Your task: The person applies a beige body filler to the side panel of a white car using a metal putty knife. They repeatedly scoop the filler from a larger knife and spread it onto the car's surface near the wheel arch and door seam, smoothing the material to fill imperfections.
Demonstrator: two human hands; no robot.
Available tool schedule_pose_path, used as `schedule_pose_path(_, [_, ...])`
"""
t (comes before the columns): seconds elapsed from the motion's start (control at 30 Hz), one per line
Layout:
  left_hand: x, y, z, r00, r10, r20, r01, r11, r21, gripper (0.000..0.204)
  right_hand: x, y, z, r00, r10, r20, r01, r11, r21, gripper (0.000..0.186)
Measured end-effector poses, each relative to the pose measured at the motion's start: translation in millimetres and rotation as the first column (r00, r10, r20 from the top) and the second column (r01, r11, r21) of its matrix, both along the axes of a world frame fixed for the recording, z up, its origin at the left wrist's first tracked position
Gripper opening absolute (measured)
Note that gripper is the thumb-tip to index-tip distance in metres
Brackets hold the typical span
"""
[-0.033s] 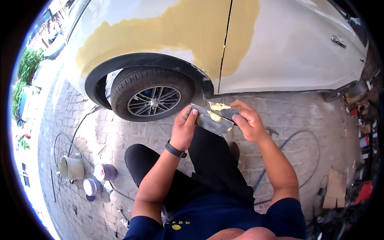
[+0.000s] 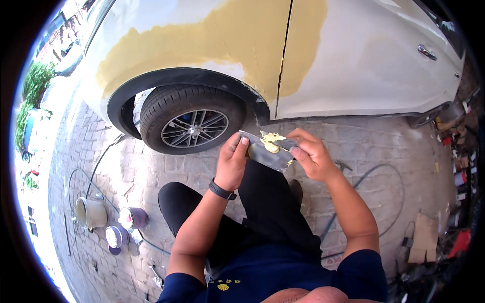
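Observation:
My left hand grips the edge of a flat grey metal plate, thumb on top. A lump of pale yellow putty lies on the plate. My right hand pinches a thin grey putty knife, which carries more yellow putty along its blade. The blade overlaps the plate's far edge, close to the lump. Both tools are held above my knee, in front of a white car. Dried-looking yellow filler covers part of its fender and door edge.
A black tyre with a silver wheel stands just beyond my left hand. To the left on the paving are a bucket, two small cans and a hose. Cardboard and clutter line the right side.
My right hand has moved slightly left, bringing the putty knife's blade over the plate and against the putty lump. My left hand and the plate have barely moved.

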State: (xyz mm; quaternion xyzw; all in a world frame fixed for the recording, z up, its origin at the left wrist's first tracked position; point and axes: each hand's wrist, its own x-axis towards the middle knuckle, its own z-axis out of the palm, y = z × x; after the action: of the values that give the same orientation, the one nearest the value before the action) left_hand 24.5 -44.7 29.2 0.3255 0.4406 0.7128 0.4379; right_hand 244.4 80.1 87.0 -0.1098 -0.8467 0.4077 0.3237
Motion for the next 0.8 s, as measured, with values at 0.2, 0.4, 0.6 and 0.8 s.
schedule_pose_path(0.2, [-11.0, -9.9, 20.1, 0.987, 0.114, 0.113, -0.126, 0.986, 0.105, 0.021, 3.0, 11.4, 15.3, 0.966, -0.038, 0.254, -0.090, 0.876, 0.474, 0.015])
schedule_pose_path(0.4, [-50.4, -19.3, 15.0, 0.933, 0.092, 0.349, -0.177, 0.959, 0.220, 0.016, -18.7, 77.6, 56.7, 0.893, -0.445, -0.062, 0.446, 0.859, 0.252, 0.029])
schedule_pose_path(0.6, [-46.4, -14.0, -1.7, 0.937, 0.067, 0.342, -0.137, 0.973, 0.184, 0.018, -73.8, 137.4, 188.0, 0.737, -0.607, -0.296, 0.675, 0.687, 0.270, 0.044])
schedule_pose_path(0.8, [-42.1, -13.8, -1.6, 0.942, 0.004, 0.334, -0.074, 0.978, 0.197, 0.019, -98.7, 160.7, 243.0, 0.673, -0.703, -0.231, 0.732, 0.586, 0.349, 0.046])
